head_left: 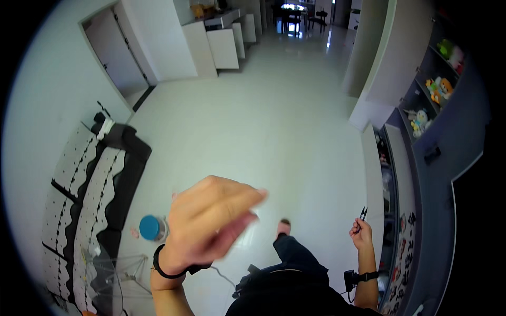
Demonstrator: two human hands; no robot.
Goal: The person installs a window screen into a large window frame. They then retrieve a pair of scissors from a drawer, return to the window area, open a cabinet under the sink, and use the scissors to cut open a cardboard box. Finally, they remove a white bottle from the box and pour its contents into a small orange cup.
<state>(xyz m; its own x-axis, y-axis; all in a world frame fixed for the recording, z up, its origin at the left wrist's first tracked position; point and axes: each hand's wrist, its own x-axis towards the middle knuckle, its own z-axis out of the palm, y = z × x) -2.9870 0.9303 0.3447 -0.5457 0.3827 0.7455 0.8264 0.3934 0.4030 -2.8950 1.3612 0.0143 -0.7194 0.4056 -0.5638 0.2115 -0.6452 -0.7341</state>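
My left hand [211, 221] is raised close to the camera, large and slightly blurred. Its fingers are curled, with thumb and fingertips drawn together; a tiny pale spot shows by them, but what they hold, if anything, I cannot make out. Lower and farther right, my right hand [362, 235] is wrapped round a small pair of dark thread snips [363, 213], whose two pointed blades stick up, slightly apart. The two hands are well apart. Dark bands circle both wrists, and the right forearm carries a small black device [350, 280].
A sofa [113, 179] with patterned covers lines the left wall. Near it stand a blue-lidded clear container [152, 228] and a metal-legged stand [129, 276]. Open shelving [421, 100] with plush toys runs along the right. Cabinets [224, 45] with open doors stand ahead on the glossy floor [258, 126].
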